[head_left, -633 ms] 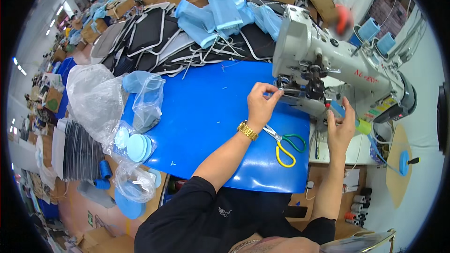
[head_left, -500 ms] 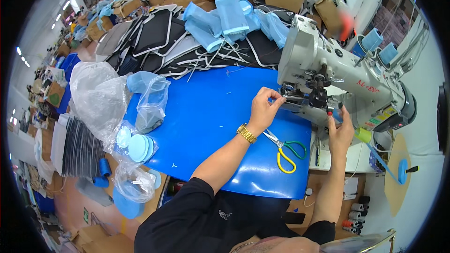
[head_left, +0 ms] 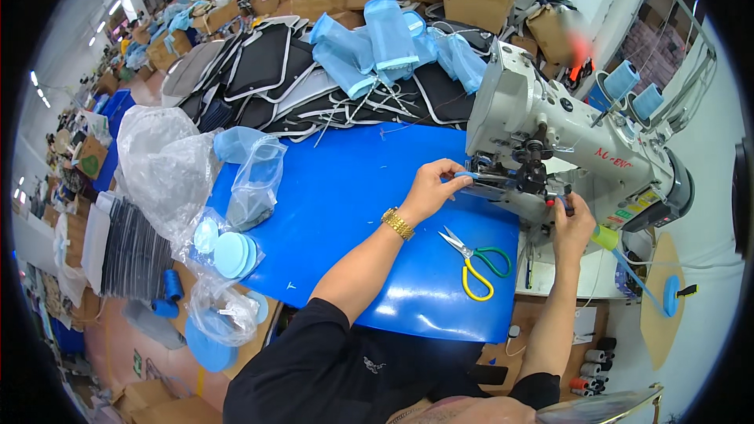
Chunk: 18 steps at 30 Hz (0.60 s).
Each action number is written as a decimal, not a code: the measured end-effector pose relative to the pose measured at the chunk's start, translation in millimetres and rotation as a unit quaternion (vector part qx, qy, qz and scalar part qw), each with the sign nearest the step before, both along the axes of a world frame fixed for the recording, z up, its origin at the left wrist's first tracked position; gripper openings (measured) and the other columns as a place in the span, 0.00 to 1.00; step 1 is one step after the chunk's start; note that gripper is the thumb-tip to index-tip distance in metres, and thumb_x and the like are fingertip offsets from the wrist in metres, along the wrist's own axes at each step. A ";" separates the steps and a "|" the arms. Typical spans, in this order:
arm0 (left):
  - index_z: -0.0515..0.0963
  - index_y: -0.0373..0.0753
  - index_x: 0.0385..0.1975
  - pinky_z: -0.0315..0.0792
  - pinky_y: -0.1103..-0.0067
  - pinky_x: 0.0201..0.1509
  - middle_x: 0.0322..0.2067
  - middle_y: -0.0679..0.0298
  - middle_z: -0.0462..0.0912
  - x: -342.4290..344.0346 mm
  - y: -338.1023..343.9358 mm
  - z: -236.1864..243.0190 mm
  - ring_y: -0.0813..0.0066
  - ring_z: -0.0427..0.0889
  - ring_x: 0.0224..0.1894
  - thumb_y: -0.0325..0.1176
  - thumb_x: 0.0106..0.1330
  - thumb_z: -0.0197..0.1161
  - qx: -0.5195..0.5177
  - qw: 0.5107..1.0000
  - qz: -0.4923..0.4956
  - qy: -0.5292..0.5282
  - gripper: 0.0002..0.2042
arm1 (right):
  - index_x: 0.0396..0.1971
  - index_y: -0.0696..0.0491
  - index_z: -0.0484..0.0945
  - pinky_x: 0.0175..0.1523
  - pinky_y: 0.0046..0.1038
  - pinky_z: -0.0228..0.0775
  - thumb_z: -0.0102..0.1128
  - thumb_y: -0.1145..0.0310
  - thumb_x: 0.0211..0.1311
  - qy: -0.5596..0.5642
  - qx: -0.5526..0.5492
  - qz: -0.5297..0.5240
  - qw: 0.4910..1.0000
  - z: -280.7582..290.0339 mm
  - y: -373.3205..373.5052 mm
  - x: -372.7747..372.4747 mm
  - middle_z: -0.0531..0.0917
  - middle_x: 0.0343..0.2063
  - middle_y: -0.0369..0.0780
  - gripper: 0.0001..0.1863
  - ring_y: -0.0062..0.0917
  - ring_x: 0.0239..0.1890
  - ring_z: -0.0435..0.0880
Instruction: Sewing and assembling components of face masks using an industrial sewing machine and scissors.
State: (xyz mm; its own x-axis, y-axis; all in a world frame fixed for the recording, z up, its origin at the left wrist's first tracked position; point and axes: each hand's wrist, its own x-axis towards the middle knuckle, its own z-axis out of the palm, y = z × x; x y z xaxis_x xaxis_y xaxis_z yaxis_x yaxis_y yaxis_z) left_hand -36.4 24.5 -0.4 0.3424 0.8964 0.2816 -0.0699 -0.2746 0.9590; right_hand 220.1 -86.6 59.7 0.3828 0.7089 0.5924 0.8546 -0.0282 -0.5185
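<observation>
A white industrial sewing machine [head_left: 542,110] stands at the right of a blue work surface [head_left: 338,212]. My left hand [head_left: 433,191], with a gold watch at its wrist, is closed in a pinch beside the metal parts left of the needle area. A short bit of light blue strip [head_left: 466,175] shows at its fingertips. Right of the needle area, my right hand [head_left: 573,228] has its fingers bent around something by a small red knob [head_left: 550,202]; what they grip is mostly hidden. Scissors [head_left: 477,262] with yellow and green handles lie partly open below the machine.
Light blue mesh pieces [head_left: 389,35] lie on a pile of black panels with pale edging [head_left: 263,59] at the back. Left are a clear plastic bag [head_left: 161,161], pale blue discs [head_left: 232,255] and a dark stack [head_left: 133,247]. Blue thread cones [head_left: 622,78] stand behind the machine.
My left hand has drawn a little to the left, away from the needle area, and light blue strip now shows at its fingertips. My right hand stays by the red knob, its fingers slightly shifted.
</observation>
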 end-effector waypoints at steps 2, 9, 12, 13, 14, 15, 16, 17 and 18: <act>0.80 0.34 0.33 0.75 0.85 0.26 0.28 0.66 0.80 -3.9 -2.9 0.8 0.84 0.77 0.30 0.31 0.59 0.68 -0.041 0.999 -0.023 -0.009 0.07 | 0.39 0.62 0.79 0.38 0.31 0.74 0.65 0.73 0.54 -0.035 -0.014 0.002 0.999 -0.2 -2.7 4.6 0.82 0.32 0.49 0.13 0.36 0.30 0.82; 0.80 0.34 0.33 0.73 0.86 0.21 0.24 0.67 0.81 -11.7 4.7 8.4 0.85 0.77 0.25 0.32 0.61 0.66 -0.058 0.998 -0.011 -0.009 0.07 | 0.36 0.57 0.81 0.35 0.29 0.71 0.62 0.73 0.57 -0.052 0.026 0.050 0.997 3.4 1.4 6.9 0.81 0.28 0.46 0.08 0.35 0.27 0.80; 0.77 0.34 0.38 0.72 0.86 0.19 0.25 0.65 0.81 -8.7 1.2 25.7 0.82 0.80 0.26 0.35 0.65 0.62 -0.119 0.992 -0.045 -0.002 0.10 | 0.36 0.56 0.81 0.36 0.28 0.71 0.62 0.73 0.56 -0.035 0.027 0.031 0.999 -0.6 4.0 8.5 0.81 0.29 0.44 0.08 0.34 0.27 0.80; 0.77 0.34 0.38 0.72 0.86 0.19 0.25 0.65 0.81 -4.6 0.3 27.7 0.82 0.80 0.26 0.35 0.65 0.62 -0.124 0.991 -0.055 -0.001 0.10 | 0.36 0.56 0.81 0.36 0.28 0.71 0.62 0.73 0.56 -0.035 0.021 0.022 0.999 -1.3 2.0 10.6 0.81 0.29 0.44 0.08 0.34 0.27 0.80; 0.77 0.34 0.37 0.72 0.86 0.19 0.24 0.64 0.81 -3.5 0.4 28.7 0.82 0.80 0.25 0.36 0.65 0.62 -0.146 0.988 -0.053 -0.008 0.11 | 0.36 0.56 0.81 0.36 0.28 0.71 0.63 0.72 0.56 -0.016 0.020 0.026 0.999 -2.0 2.4 9.8 0.81 0.29 0.44 0.08 0.34 0.27 0.80; 0.77 0.33 0.36 0.73 0.86 0.19 0.24 0.64 0.81 -2.0 0.5 29.9 0.82 0.80 0.25 0.37 0.65 0.62 -0.168 0.984 -0.051 -0.015 0.12 | 0.36 0.57 0.81 0.35 0.27 0.71 0.63 0.72 0.56 0.003 0.020 0.031 0.999 -1.8 2.5 8.3 0.82 0.30 0.44 0.08 0.33 0.28 0.80; 0.77 0.33 0.34 0.73 0.85 0.18 0.23 0.64 0.81 0.0 0.2 31.1 0.82 0.80 0.25 0.38 0.65 0.62 -0.160 0.986 -0.052 -0.018 0.12 | 0.36 0.57 0.81 0.35 0.27 0.71 0.63 0.72 0.56 0.004 0.019 0.028 0.999 -0.2 2.6 5.4 0.82 0.30 0.44 0.08 0.33 0.28 0.80; 0.77 0.33 0.34 0.73 0.85 0.18 0.23 0.64 0.81 1.1 -0.4 30.5 0.82 0.80 0.25 0.38 0.65 0.62 -0.161 0.985 -0.053 -0.017 0.12 | 0.35 0.57 0.81 0.35 0.28 0.71 0.64 0.71 0.56 -0.001 0.027 0.024 0.999 1.7 2.7 1.6 0.82 0.29 0.44 0.08 0.33 0.27 0.81; 0.77 0.33 0.34 0.72 0.85 0.18 0.23 0.64 0.81 1.9 -0.4 30.1 0.82 0.80 0.24 0.38 0.65 0.62 -0.157 0.986 -0.045 -0.014 0.12 | 0.34 0.57 0.81 0.35 0.28 0.71 0.65 0.69 0.56 -0.006 0.035 0.021 0.999 3.8 2.8 -0.2 0.82 0.28 0.44 0.08 0.32 0.26 0.81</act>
